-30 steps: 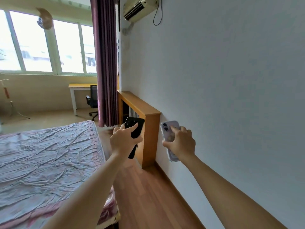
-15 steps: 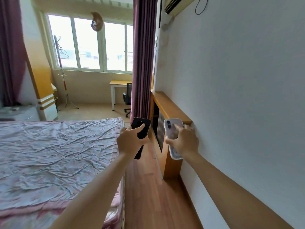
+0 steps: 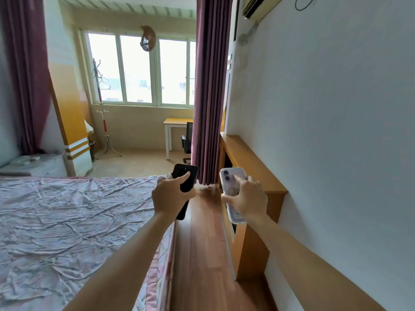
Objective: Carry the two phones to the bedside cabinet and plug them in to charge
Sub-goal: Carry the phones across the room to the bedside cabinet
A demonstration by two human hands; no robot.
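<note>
My left hand (image 3: 171, 195) grips a black phone (image 3: 187, 176), held upright with its back toward me. My right hand (image 3: 246, 198) grips a pale lilac phone (image 3: 230, 176) in a clear case, camera lenses at the top. Both hands are raised in front of me over the strip of wooden floor beside the bed. At the far left, past the bed, stands a low white bedside cabinet (image 3: 48, 168) with small items on top; no charger cable is clearly visible.
A bed (image 3: 67, 221) with a wrinkled floral sheet fills the left. A wooden radiator cover (image 3: 251, 162) runs along the white wall on the right. Beyond hang purple curtains (image 3: 208, 97); a desk (image 3: 175, 122), an office chair and a coat stand (image 3: 102, 113) sit by the window.
The view has swung left and moved forward along the bed, bringing the coat stand, left curtain and white cabinet into sight. Both hands keep holding their phones in the same pose.
</note>
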